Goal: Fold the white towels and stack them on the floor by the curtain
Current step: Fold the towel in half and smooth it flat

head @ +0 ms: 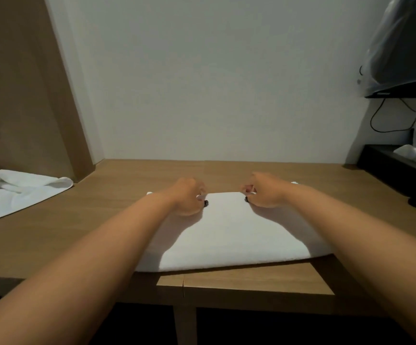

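Folded white towel (229, 232) flat on wooden worktop (102, 220), left hand (188, 197) and right hand (264, 191) pinching its far edge (fingers curled), crumpled towel (15, 192) at left

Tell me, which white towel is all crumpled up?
The towel at the desk's left edge is crumpled; the towel under both hands lies flat.
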The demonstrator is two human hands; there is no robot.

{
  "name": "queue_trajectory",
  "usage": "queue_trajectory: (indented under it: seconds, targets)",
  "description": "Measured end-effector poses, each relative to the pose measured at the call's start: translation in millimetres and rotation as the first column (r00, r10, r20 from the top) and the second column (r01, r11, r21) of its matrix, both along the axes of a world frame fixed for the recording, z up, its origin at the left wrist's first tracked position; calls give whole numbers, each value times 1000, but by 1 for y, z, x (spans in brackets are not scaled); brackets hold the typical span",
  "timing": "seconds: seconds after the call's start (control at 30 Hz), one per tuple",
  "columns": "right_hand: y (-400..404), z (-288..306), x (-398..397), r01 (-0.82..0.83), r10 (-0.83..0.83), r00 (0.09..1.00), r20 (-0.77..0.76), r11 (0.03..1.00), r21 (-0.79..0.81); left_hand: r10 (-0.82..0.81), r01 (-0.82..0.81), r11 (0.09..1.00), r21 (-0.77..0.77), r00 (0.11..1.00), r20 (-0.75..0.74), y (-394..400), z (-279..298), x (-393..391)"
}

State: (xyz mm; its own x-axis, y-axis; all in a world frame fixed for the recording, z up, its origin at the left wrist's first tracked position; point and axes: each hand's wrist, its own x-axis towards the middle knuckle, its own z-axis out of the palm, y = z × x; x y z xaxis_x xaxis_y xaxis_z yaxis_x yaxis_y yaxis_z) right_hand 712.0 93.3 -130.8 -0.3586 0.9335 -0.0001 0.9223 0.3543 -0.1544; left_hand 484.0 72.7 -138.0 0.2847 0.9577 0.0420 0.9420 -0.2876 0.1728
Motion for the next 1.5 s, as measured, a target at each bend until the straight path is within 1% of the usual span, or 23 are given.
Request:
queue_trajectory:
  seconds: [0.07, 0.13, 0.2, 0.3, 0.37, 0.43, 0.5, 0.53, 0.6, 0.67, 0.77, 0.83, 0.9, 0.93, 0.97, 1.03, 1.1, 1.13, 1.17, 1.27, 1.33, 1.4, 1.5]
  targets:
    - [5, 0, 0, -2, 3, 1000, 12, 998, -57, 18, -17, 1000, 11, 999, -41, 3, -3, 0]
    - [5, -1, 0, -15, 9, 998, -69, 996, -83, 33, -31, 999, 22, 996, -81, 3, -6, 2]
    - [2, -2, -1, -23, 15, 986, -168, 999, -47, 10, -1, 997, 80, 993, -119, 2, -8, 3]
    - [-4, -14, 0, -33, 59, 973, -225, 992, 119, -26, 57, 973, 225, 990, -139, -4, -10, 2]
    - [-9, -30, 0, -24, 94, 963, -253, 964, 266, -82, 119, 912, 392, 991, -109, -8, -16, -2]
    - [-12, -45, 2, -16, 169, 940, -296, 889, 458, -171, 174, 830, 531, 984, -56, -13, -25, -4]
    - [-13, -49, 5, -70, 277, 926, -257, 795, 602, -216, 172, 758, 630, 976, -7, -16, -31, -6]
    - [-13, -49, 5, -113, 328, 915, -235, 768, 630, -221, 173, 744, 646, 975, -7, -17, -31, -6]
    - [-14, -47, 4, -177, 395, 889, -230, 762, 623, -244, 209, 720, 661, 969, -40, -18, -29, -6]
    - [-15, -45, 3, -217, 431, 864, -262, 786, 578, -280, 246, 731, 636, 959, -49, -19, -27, -6]
    - [-16, -47, 4, -222, 434, 839, -328, 824, 522, -299, 216, 791, 572, 953, 53, -21, -27, -7]
    - [-15, -46, 4, -202, 393, 851, -349, 857, 474, -262, 174, 815, 553, 962, 83, -21, -30, -10]
    - [-15, -42, 3, -177, 311, 884, -348, 913, 368, -233, 155, 842, 516, 968, 89, -18, -28, -11]
    - [-13, -39, 2, -172, 280, 895, -349, 935, 310, -216, 142, 873, 467, 970, 110, -16, -25, -10]
    - [-12, -35, 1, -174, 263, 898, -353, 949, 265, -184, 113, 916, 384, 971, 153, -12, -21, -10]
    - [-5, -24, -1, -171, 228, 903, -365, 969, 181, -103, 57, 987, 151, 943, 317, -2, -11, -12]
    - [5, -12, -5, -138, 163, 908, -385, 986, 93, -19, 36, 999, -27, 882, 470, 9, -2, -17]
    - [9, -6, -7, -122, 136, 915, -379, 991, 60, 21, 22, 996, -83, 874, 486, 12, 1, -19]
    - [13, -1, -9, -109, 113, 921, -373, 993, 32, 55, 1, 993, -118, 883, 465, 15, 5, -20]
    - [19, 5, -12, -106, 84, 921, -380, 994, -38, 110, -51, 987, -155, 909, 403, 18, 11, -20]
    - [22, 3, -14, -96, 59, 928, -368, 992, -83, 120, -58, 986, -157, 898, 423, 18, 11, -19]
    - [24, 0, -16, -94, 51, 937, -347, 990, -108, 122, -55, 987, -148, 862, 493, 17, 7, -20]
    - [26, -4, -17, -108, 71, 945, -319, 989, -101, 124, -51, 990, -133, 761, 637, 15, -1, -25]
